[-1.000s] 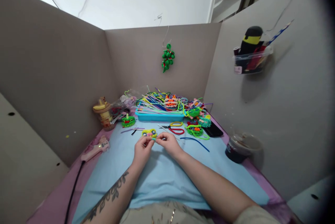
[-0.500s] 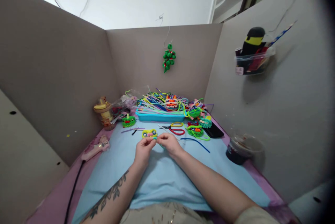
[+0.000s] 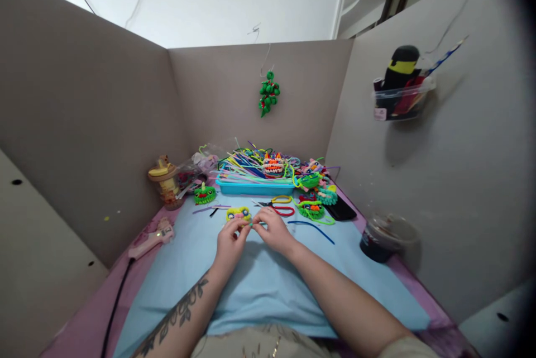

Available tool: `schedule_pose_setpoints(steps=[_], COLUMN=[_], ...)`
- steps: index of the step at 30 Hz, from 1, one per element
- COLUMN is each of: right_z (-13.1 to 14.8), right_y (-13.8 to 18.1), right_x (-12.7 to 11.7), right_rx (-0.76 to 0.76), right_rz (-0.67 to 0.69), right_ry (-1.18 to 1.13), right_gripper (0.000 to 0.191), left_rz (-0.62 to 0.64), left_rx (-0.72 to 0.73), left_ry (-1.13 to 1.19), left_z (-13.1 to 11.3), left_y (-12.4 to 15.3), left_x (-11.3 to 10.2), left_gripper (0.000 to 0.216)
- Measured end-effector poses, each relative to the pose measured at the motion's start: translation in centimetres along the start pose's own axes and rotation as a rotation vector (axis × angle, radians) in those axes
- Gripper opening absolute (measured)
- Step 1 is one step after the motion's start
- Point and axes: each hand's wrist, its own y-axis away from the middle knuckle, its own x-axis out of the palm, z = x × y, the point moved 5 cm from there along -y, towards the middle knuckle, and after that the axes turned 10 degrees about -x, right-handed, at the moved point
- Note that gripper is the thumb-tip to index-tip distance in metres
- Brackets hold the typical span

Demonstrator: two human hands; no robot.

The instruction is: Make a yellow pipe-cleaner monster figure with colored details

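Right between the two sets of fingertips sits a small teal piece [image 3: 250,225], pinched on one side by the left hand [image 3: 230,239] and on the other by the right hand [image 3: 271,230]; both hands are drawn in narrow, thumbs against forefingers, and its full shape is hidden by them. Just beyond the left fingers lies a yellow pipe-cleaner face [image 3: 237,214], its lower edge partly covered, so whether they touch I cannot tell. Red-and-yellow-handled scissors [image 3: 283,211] lie just past the right hand, and a dark blue pipe cleaner [image 3: 314,226] curves to its right, apart from it, on the light blue cloth [image 3: 268,285].
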Motion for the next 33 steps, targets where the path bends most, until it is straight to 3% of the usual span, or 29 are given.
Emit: schedule_pose_setpoints(steps=[3,7,15,22,33], right_z=[0.1,-0.2,-1.6,-3.2,-3.0], right_y=[0.2,0.5,0.3,0.9,1.1], right_x=[0.2,0.9,0.4,1.4,2.2], right_rx=[-0.044,-0.017,0.161,0.361,0.426], right_rz=[0.052,0.05,-0.073,-0.043,-0.039], right_ry=[0.062,0.033,-0.101,-0.196,-0.377], right_gripper=[0.01,0.009,0.006,0.005,0.014], left_rz=[0.014,0.029,-0.035,-0.027,-0.005], left_rx=[0.13,0.157,-0.061,-0.183,-0.313], left_ry=[-0.136,-0.209,0.023,0.203,0.404], left_z=[-0.6,-0.8,-0.1,0.9,1.9], left_y=[0.1,0.2,-0.3,-0.6,-0.5], left_x=[-0.1,-0.1,-0.5,-0.2,0.6], left_gripper=[0.014,0.015,0.018,0.021,0.026])
